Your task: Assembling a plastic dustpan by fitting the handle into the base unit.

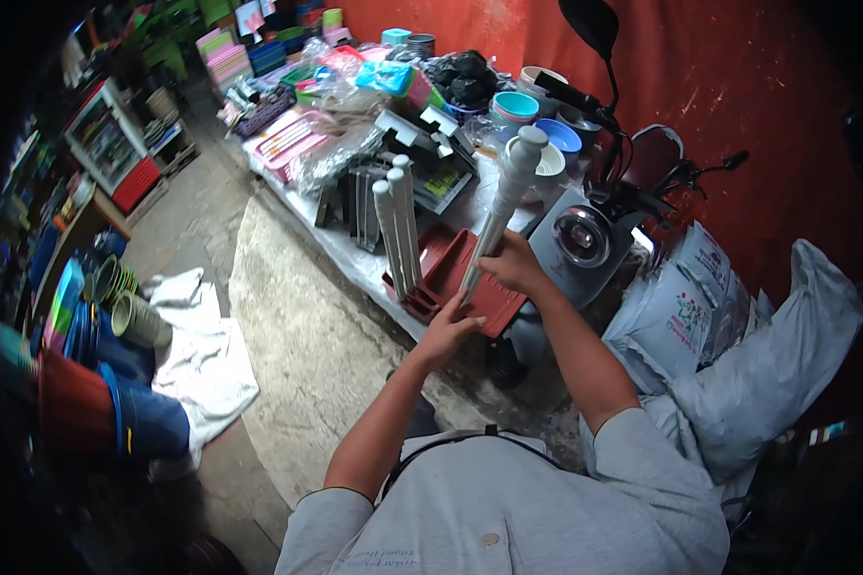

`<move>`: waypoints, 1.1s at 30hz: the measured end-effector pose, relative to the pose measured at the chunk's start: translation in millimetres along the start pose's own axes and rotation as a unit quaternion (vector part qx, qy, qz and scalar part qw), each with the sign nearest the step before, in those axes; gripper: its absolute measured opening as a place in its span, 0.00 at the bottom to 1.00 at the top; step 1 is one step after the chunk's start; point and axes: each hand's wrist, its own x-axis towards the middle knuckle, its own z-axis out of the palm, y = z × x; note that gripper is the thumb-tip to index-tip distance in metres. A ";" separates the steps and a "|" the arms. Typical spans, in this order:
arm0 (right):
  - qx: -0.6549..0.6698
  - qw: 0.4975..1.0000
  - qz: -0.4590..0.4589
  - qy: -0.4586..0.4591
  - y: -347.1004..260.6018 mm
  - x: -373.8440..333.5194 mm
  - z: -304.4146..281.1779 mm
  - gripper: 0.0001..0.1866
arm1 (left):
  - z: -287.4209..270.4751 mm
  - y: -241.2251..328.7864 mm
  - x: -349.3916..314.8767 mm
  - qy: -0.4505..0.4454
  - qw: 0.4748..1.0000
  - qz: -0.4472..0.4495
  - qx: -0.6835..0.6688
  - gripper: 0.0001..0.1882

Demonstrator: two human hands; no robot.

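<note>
Both my hands grip light grey ribbed poles with rounded caps [503, 206], which look like dustpan handles. My right hand [515, 264] is wrapped round them at mid-length. Lower down, my left hand [449, 335] closes round the bottom part. The poles lean upright, capped ends up. Beneath and behind them lie dark red dustpans [497, 305] at the table's edge. Just left, several similar grey handles [394, 225] stand upright from the red dustpan bases. Whether the held poles are joined to a pan is hidden by my hands.
A table with a plastic cover [292, 196] carries baskets, bagged goods and bowls. A parked motorbike [580, 240] stands close on the right, beside white sacks [676, 316]. To the left are stacked buckets [149, 407] and a white sheet [206, 350] on the floor.
</note>
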 end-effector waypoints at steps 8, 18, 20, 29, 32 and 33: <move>-0.071 0.994 0.087 0.019 63.2 131.3 30.7 0.18 | -67.7 63.2 90.3 -0.065 0.996 -0.018 0.064 0.44; -0.144 0.979 0.137 -0.032 62.8 193.4 39.8 0.20 | -86.0 142.4 92.5 -0.056 0.975 0.098 0.193 0.33; -0.134 0.982 0.128 -0.025 61.5 204.1 44.3 0.21 | -89.1 174.2 93.0 -0.003 0.891 0.209 0.403 0.23; -0.077 0.988 0.131 0.011 99.4 223.4 70.2 0.21 | -114.5 183.1 160.5 0.163 0.677 0.281 0.660 0.28; -0.066 0.987 0.145 0.010 111.7 223.0 78.1 0.21 | -111.3 178.4 164.3 0.151 0.700 0.226 0.660 0.30; -0.053 0.988 0.142 0.014 116.9 221.8 80.5 0.22 | -108.6 180.0 163.7 0.141 0.729 0.190 0.642 0.30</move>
